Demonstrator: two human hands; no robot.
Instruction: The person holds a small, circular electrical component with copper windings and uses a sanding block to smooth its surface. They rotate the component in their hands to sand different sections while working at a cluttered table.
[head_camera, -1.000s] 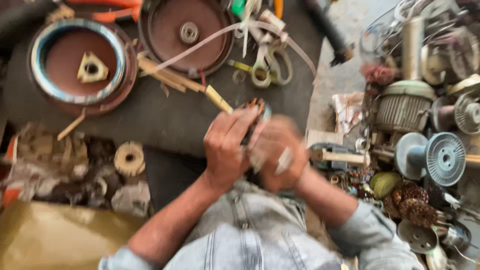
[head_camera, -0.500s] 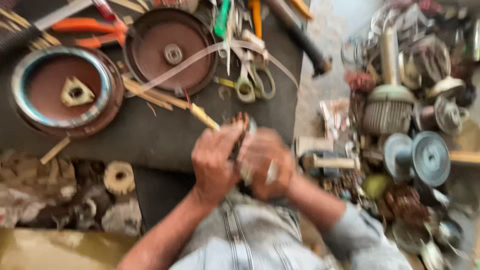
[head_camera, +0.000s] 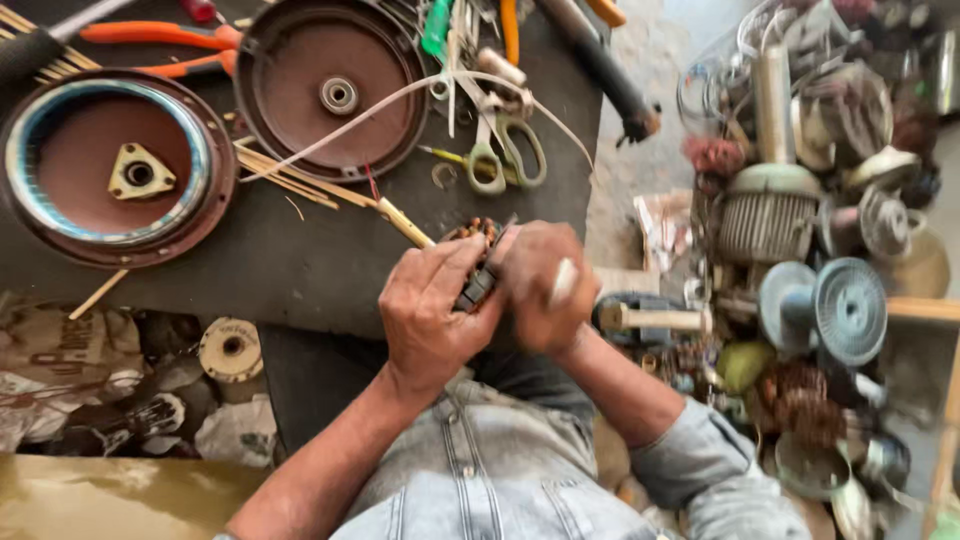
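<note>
Two hands: both meet at the centre of the frame, closed around one small part.
Head view, left hand (head_camera: 432, 320): fingers curled over the near side of a small motor winding (head_camera: 476, 262), gripping it firmly.
Head view, right hand (head_camera: 541, 290): also clenched on the winding from the right; it is blurred, and a pale slip showing at its knuckles cannot be made out.
Winding: dark core with copper-coloured coils peeking out above the fingers, held just over the dark mat (head_camera: 300, 260), centre of the frame.
Progress, as a judgement: the coils look already seated in the core, and the hands seem to be pressing or dressing them; how much of that is finished I cannot tell, since the fingers hide most of the part.
Still apart: two round brown motor covers lie open on the mat, one at the upper left (head_camera: 115, 165) with a triangular fitting at its middle, one at the upper centre (head_camera: 335, 85); neither is joined to anything, so assembly looks undone.
Tools at rest: green-handled scissors (head_camera: 505, 160) above the hands, orange-handled pliers (head_camera: 160, 40) at the top left, thin wooden sticks (head_camera: 300, 180) between the covers and the hands.
Right side: a heap of motor parts, among them a grey finned housing (head_camera: 770, 215) and a wooden-handled hammer (head_camera: 650, 318) just beside the right hand.
</note>
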